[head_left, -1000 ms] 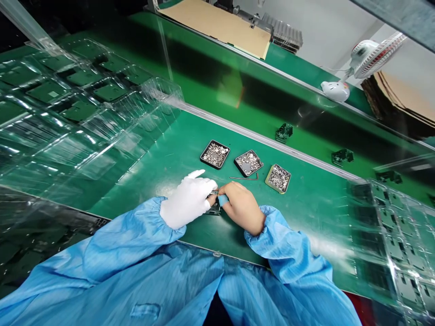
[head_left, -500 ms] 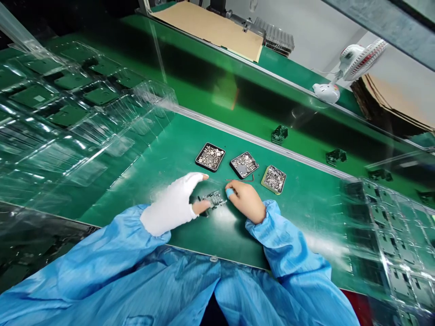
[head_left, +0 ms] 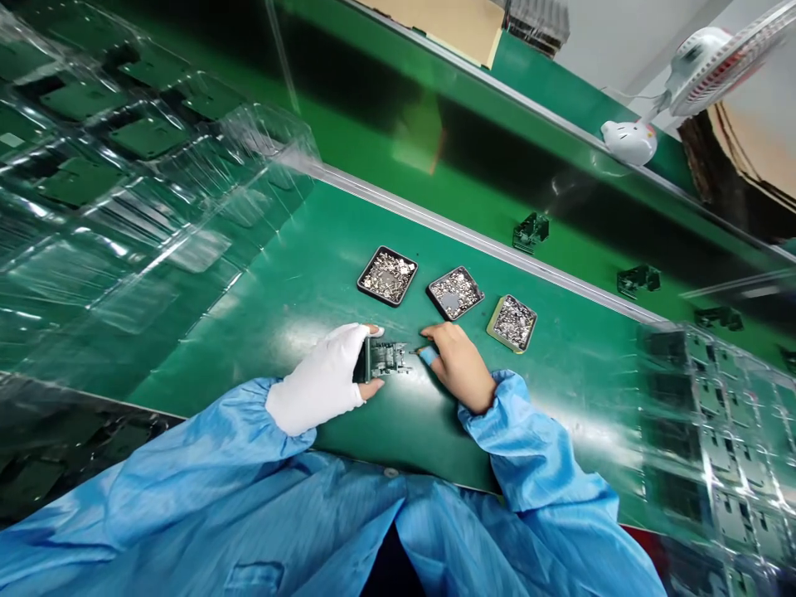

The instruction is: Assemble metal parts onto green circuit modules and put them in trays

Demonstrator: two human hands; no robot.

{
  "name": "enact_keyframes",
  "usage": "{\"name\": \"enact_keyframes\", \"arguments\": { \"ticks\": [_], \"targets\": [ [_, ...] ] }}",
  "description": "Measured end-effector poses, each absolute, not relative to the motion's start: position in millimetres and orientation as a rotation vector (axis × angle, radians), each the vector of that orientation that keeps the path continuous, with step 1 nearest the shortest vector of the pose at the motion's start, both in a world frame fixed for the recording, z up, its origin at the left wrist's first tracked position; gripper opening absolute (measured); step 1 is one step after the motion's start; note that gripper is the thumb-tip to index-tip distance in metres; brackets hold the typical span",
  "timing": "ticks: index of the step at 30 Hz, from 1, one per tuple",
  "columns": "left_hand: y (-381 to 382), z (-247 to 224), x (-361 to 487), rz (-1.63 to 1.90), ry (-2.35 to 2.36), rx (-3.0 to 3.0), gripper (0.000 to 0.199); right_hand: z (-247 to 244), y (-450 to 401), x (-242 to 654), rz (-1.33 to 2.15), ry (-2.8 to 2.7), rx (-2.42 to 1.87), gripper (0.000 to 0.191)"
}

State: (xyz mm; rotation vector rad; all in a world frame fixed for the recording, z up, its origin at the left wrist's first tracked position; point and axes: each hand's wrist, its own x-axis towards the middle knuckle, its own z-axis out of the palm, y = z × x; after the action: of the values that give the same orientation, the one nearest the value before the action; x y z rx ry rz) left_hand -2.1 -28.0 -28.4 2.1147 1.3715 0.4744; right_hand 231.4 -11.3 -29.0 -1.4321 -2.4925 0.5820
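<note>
My left hand [head_left: 320, 381], in a white glove with bare fingertips, grips a small dark-green bracketed assembly [head_left: 388, 358] between thumb and fingers, its open framework facing right. Just to the right is my right hand [head_left: 461, 369], bare with a blue cover on one digit, its fingers closed. A thin dark tip of a hex key [head_left: 414, 353] pokes out from them towards the assembly; the rest is hidden by the hand. Beyond the hands lie the left tray [head_left: 367, 286], middle tray [head_left: 452, 300] and right tray [head_left: 493, 323], holding small shiny metal parts.
Clear plastic blister trays [head_left: 180, 240] with dark-green plates lean in from the left. More blister trays [head_left: 709, 439] stand at the right. Similar assemblies [head_left: 531, 232] sit behind the metal rail [head_left: 435, 221]. A white fan [head_left: 631, 143] is at the back right.
My left hand has lifted the assembly and turned it on its side. The hex key that lay below the middle tray is now in my right hand. The view has shifted slightly.
</note>
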Motion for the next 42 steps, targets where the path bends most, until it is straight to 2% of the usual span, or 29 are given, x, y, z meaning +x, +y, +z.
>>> {"name": "enact_keyframes", "arguments": {
  "ticks": [6,12,17,22,29,33,37,42],
  "targets": [
    [-31.4,-33.0,-9.2,0.514,1.382,2.119,0.066,-19.7,-13.2,229.3,0.608,-2.632,-1.423,0.026],
    [-30.5,-30.6,-14.1,0.481,1.325,2.190,0.055,-21.1,-15.0,232.7,0.694,-2.600,-1.362,0.024],
    [-30.5,-29.7,-13.2,0.493,1.320,2.228,0.055,-24.6,-17.5,227.5,0.833,-2.511,-1.290,0.020],
    [-30.3,-29.0,-12.6,0.484,1.307,2.244,0.054,-14.4,-19.5,219.6,0.748,-2.621,-1.496,0.022],
    [-29.3,-27.5,-12.4,0.454,1.326,2.182,0.053,-10.2,-11.1,232.4,1.088,-2.390,-1.364,0.019],
    [-28.3,-27.0,-11.8,0.455,1.330,2.164,0.052,-8.2,-15.5,228.6,1.017,-2.528,-1.358,0.023],
    [-27.9,-26.1,-11.4,0.467,1.320,2.177,0.053,-3.0,-22.7,216.9,0.813,-2.703,-1.545,0.021],
    [-30.6,-24.0,-11.6,0.504,1.334,2.103,0.050,-2.9,-19.5,225.3,0.814,-2.471,-1.445,0.021]
  ]
}}
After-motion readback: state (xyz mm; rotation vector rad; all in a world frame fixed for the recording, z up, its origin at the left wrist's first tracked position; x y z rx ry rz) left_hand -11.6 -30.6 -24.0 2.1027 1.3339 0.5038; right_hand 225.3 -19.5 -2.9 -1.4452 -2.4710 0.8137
